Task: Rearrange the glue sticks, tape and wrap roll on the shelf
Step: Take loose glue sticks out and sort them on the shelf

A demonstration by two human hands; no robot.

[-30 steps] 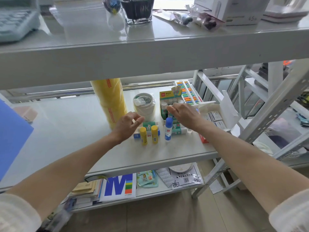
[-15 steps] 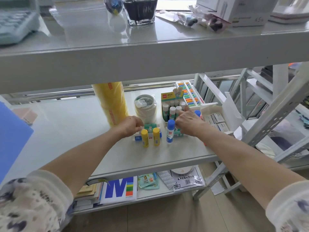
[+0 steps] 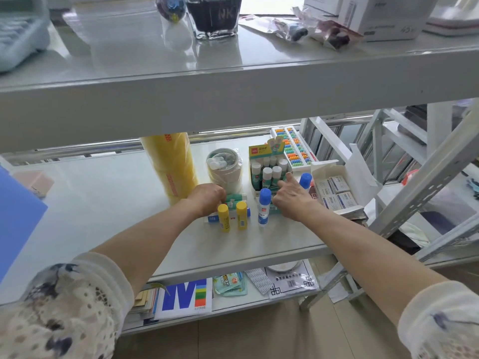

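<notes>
On the middle shelf (image 3: 103, 203), the wrap roll (image 3: 171, 167) is stood at the left, with the tape rolls (image 3: 225, 172) to its right. The glue stick display box (image 3: 267, 167) is placed right of those, the abacus (image 3: 295, 149) behind it. Two glue sticks (image 3: 233, 216) are stood in front, the glue bottle (image 3: 264, 207) to their right.

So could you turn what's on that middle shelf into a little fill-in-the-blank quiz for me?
1. The two glue sticks standing by the left hand have ___ caps.
2. The glue bottle in front of the right hand has a ___ cap.
3. The tall wrap roll stands to the ___ of the tape rolls.
4. The bead abacus lies ___ the green glue box.

Missing words: yellow; blue; left; behind
</notes>
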